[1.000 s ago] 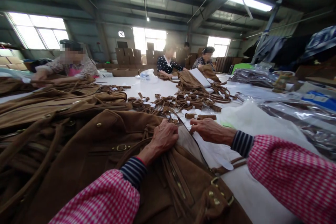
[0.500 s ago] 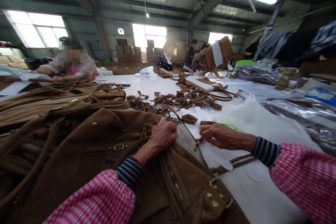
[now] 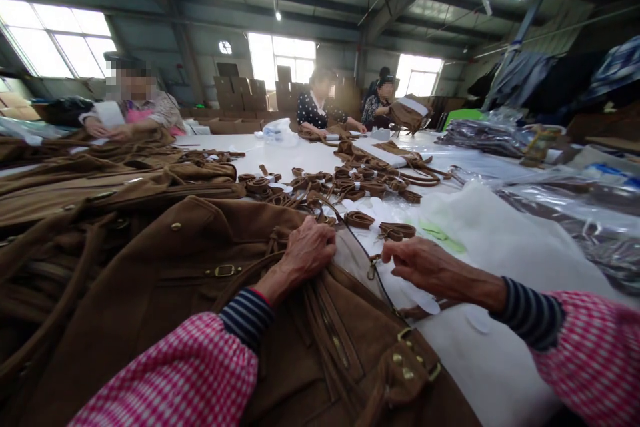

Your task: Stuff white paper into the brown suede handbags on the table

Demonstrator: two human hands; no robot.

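A large brown handbag (image 3: 200, 267) with brass-coloured buckles and fringe strips lies before me, its zipped top gaping to a pale lining (image 3: 353, 253). My left hand (image 3: 307, 247) is closed over the near side of this opening, thumb and fingertips partly hidden. At the far zipper edge, my right hand (image 3: 420, 267) has its fingers curled, the index fingertip beside the metal zipper pull (image 3: 371, 269). Whether anything sits between those fingers is hidden. Just beyond lie coiled brown straps (image 3: 397, 230), bound with white bands, and white paper pieces (image 3: 423, 297).
More brown bags (image 3: 110, 180) are piled at left. Several coiled straps (image 3: 350, 183) cover the middle of the white table (image 3: 225, 153). White sheeting (image 3: 495, 233) and plastic-wrapped goods (image 3: 575, 213) lie at right. Several co-workers handle brown bags across the table.
My right hand has shifted slightly, its fingers a little looser beside the zipper edge. My left hand stays on the bag. At the back, a co-worker's raised bag has come down.
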